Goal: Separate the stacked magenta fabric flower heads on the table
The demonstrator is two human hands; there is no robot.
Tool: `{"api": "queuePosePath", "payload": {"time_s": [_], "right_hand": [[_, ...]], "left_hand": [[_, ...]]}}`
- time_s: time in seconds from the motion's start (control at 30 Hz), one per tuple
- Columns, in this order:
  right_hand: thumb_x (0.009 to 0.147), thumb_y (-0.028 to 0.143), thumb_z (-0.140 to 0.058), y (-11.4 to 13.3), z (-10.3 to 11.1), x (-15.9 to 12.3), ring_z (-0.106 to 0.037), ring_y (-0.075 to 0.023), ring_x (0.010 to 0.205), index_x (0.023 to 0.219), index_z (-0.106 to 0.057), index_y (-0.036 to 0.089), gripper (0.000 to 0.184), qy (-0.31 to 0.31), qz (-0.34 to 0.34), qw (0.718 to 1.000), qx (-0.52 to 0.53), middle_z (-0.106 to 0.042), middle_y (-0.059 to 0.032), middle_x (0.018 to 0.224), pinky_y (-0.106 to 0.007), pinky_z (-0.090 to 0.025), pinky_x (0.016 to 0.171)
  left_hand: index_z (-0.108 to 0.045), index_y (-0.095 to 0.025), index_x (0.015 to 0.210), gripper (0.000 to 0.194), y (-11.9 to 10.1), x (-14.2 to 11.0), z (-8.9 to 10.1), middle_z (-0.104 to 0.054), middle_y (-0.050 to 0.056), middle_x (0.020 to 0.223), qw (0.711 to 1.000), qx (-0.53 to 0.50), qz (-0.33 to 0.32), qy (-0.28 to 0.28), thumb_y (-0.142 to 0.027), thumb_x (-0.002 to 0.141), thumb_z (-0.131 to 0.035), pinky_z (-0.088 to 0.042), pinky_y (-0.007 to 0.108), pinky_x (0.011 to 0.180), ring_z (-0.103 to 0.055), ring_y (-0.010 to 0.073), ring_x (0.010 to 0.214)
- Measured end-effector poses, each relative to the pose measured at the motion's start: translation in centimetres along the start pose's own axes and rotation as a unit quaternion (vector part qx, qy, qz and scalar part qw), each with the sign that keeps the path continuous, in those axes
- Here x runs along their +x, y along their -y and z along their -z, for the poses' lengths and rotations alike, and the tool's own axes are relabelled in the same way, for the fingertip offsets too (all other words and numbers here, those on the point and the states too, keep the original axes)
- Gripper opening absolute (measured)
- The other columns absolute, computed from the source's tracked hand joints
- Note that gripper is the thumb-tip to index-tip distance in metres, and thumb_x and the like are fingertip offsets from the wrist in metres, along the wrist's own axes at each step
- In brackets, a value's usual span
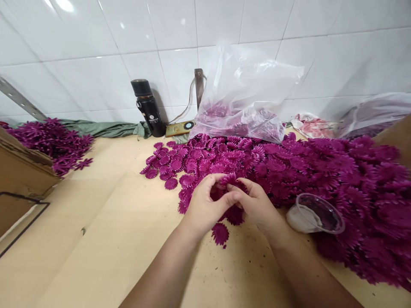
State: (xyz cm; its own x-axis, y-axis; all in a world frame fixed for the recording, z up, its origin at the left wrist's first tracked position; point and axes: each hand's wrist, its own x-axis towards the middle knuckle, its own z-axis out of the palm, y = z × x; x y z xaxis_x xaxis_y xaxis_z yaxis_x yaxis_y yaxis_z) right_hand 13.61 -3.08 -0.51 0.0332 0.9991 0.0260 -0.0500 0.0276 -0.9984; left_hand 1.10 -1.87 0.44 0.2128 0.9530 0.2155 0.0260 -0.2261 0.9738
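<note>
Both hands meet over the near edge of a heap of magenta artificial flower heads (272, 167). Between them is one magenta flower head (228, 179), its toothed petals showing above the fingertips. My left hand (205, 203) curls its fingers and thumb around the left side of it. From the right, my right hand (257, 203) pinches it, thumb and fingertips close together; the exact contact is partly hidden by the fingers. Just below the hands, a single loose flower head (220, 234) lies on the tabletop. Beside my right wrist stands a clear plastic cup (303, 218) with something white inside.
A clear plastic bag (244, 85) of flower heads leans on the tiled wall. Left of it are a black bottle (149, 109) and a small gold device (180, 128). Star-shaped magenta pieces (54, 141) lie behind a cardboard box (25, 171) at far left, near a bent metal rod (24, 195).
</note>
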Motion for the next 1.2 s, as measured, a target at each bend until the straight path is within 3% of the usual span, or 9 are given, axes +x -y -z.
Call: {"api": "queuePosePath", "payload": {"time_s": [0.1, 0.23, 0.37, 0.5, 0.7, 0.87, 0.93, 1.07, 1.2], "right_hand": [[0.071, 0.033, -0.061, 0.1, -0.1, -0.1, -0.058, -0.0151, 0.072, 0.079, -0.063, 0.017, 0.018, 0.017, 0.016, 1.0, -0.018, -0.063, -0.0008, 0.074, -0.028, -0.047, 0.072], [0.078, 0.033, -0.054, 0.2, -0.2, -0.3, -0.059, -0.0162, 0.076, 0.086, -0.062, 0.017, 0.02, 0.073, 0.051, 0.994, -0.066, -0.065, -0.0028, 0.083, -0.03, -0.048, 0.073], [0.077, 0.032, -0.056, 0.1, -0.2, -0.4, -0.061, -0.0187, 0.085, 0.092, -0.059, 0.017, 0.021, 0.032, 0.075, 0.992, -0.099, -0.066, -0.0058, 0.091, -0.034, -0.048, 0.079], [0.075, 0.026, -0.058, 0.1, -0.6, -0.6, -0.062, -0.0182, 0.087, 0.097, -0.056, 0.02, 0.023, 0.006, 0.102, 0.989, -0.103, -0.066, -0.005, 0.094, -0.033, -0.05, 0.078], [0.078, 0.022, -0.052, 0.5, -1.0, -1.0, -0.062, -0.0172, 0.079, 0.094, -0.058, 0.018, 0.018, 0.036, 0.135, 0.979, -0.148, -0.067, -0.0039, 0.086, -0.03, -0.05, 0.072], [0.08, 0.023, -0.05, 0.9, -0.4, -0.9, -0.059, -0.0154, 0.068, 0.085, -0.059, 0.017, 0.013, 0.03, 0.14, 0.972, -0.188, -0.063, -0.0034, 0.076, -0.028, -0.049, 0.064], [0.08, 0.026, -0.051, 0.9, -0.3, -0.9, -0.06, -0.0165, 0.072, 0.092, -0.059, 0.017, 0.017, 0.011, 0.133, 0.975, -0.18, -0.065, -0.0047, 0.082, -0.03, -0.05, 0.067], [0.078, 0.027, -0.056, 0.7, -0.4, -0.9, -0.061, -0.0199, 0.096, 0.114, -0.054, 0.019, 0.037, -0.033, 0.153, 0.974, -0.161, -0.064, -0.0079, 0.11, -0.034, -0.048, 0.085], [0.079, 0.023, -0.054, 0.6, -0.7, -0.9, -0.063, -0.018, 0.091, 0.1, -0.061, 0.019, 0.022, -0.013, 0.178, 0.969, -0.174, -0.069, -0.0051, 0.098, -0.03, -0.049, 0.082]], "left_hand": [[-0.068, -0.019, 0.087, 0.019, 0.3, 0.2, 0.0, -0.066, 0.004, 0.089, 0.999, 0.026, -0.025, -0.016, -0.025, 0.069, -0.068, -0.047, 0.03, 0.081, -0.06, 0.0167, 0.084], [-0.069, -0.018, 0.072, 0.008, 0.2, 0.5, 0.4, -0.066, 0.002, 0.077, 0.999, -0.015, -0.014, -0.05, -0.017, 0.071, -0.062, -0.047, 0.027, 0.076, -0.06, 0.0139, 0.076], [-0.066, -0.017, 0.063, 0.003, -0.2, 0.6, 0.6, -0.063, -0.001, 0.065, 0.994, -0.062, 0.03, -0.079, -0.017, 0.065, -0.066, -0.045, 0.023, 0.064, -0.056, 0.0107, 0.064], [-0.059, -0.015, 0.056, 0.018, -0.1, 0.5, 0.2, -0.056, -0.004, 0.053, 0.979, -0.131, 0.1, -0.122, -0.024, 0.059, -0.073, -0.04, 0.02, 0.053, -0.048, 0.0076, 0.052], [-0.057, -0.014, 0.058, 0.03, 0.3, 1.0, 0.9, -0.058, -0.004, 0.054, 0.955, -0.201, 0.126, -0.177, -0.036, 0.054, -0.077, -0.039, 0.019, 0.051, -0.047, 0.0064, 0.049], [-0.063, -0.015, 0.068, 0.027, 0.1, 2.2, 3.7, -0.06, -0.005, 0.059, 0.923, -0.198, 0.06, -0.324, -0.033, 0.054, -0.078, -0.037, 0.019, 0.051, -0.044, 0.0048, 0.048], [-0.066, -0.016, 0.074, 0.025, -0.1, 2.2, 3.7, -0.064, -0.003, 0.067, 0.937, -0.18, 0.051, -0.297, -0.026, 0.055, -0.077, -0.041, 0.02, 0.057, -0.05, 0.0064, 0.055], [-0.062, -0.015, 0.066, 0.014, -0.1, 1.3, 1.8, -0.062, -0.002, 0.062, 0.98, -0.097, 0.078, -0.153, -0.023, 0.06, -0.072, -0.042, 0.021, 0.057, -0.052, 0.009, 0.058], [-0.048, -0.016, 0.052, 0.029, 0.0, 0.6, 0.6, -0.046, -0.007, 0.05, 0.989, -0.058, 0.079, -0.114, -0.029, 0.061, -0.072, -0.034, 0.019, 0.048, -0.04, 0.0056, 0.049]]}}
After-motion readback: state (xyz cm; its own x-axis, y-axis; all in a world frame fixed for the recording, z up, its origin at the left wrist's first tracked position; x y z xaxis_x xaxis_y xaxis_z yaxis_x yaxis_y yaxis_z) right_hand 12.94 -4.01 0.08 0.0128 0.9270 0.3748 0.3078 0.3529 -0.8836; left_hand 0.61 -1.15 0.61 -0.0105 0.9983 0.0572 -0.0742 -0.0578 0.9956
